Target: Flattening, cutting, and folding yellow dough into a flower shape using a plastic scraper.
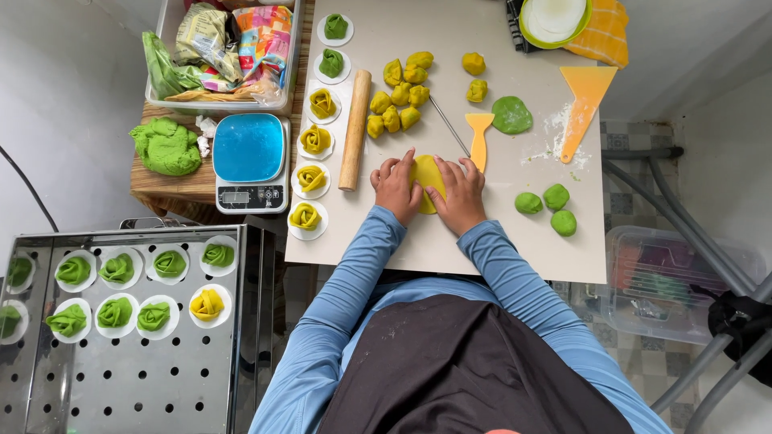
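From the head view, your left hand (396, 189) and right hand (461, 191) lie side by side at the centre of the frame, fingers spread and flat, pressing a yellow dough disc (426, 178) against the pale worktop (515, 241); nothing is gripped, the palms bear down so the piece stays thin and even. The wooden rolling pin (355, 128) rests just left of your hands, within easy reach; yellow dough lumps (400, 92) wait in a cluster above, green dough balls (545, 207) to the right. Finished rosettes on white paper rounds (310, 178) line the worktop's left edge, next to the blue scale (250, 161); more fill the perforated steel tray (137, 370) at lower left.
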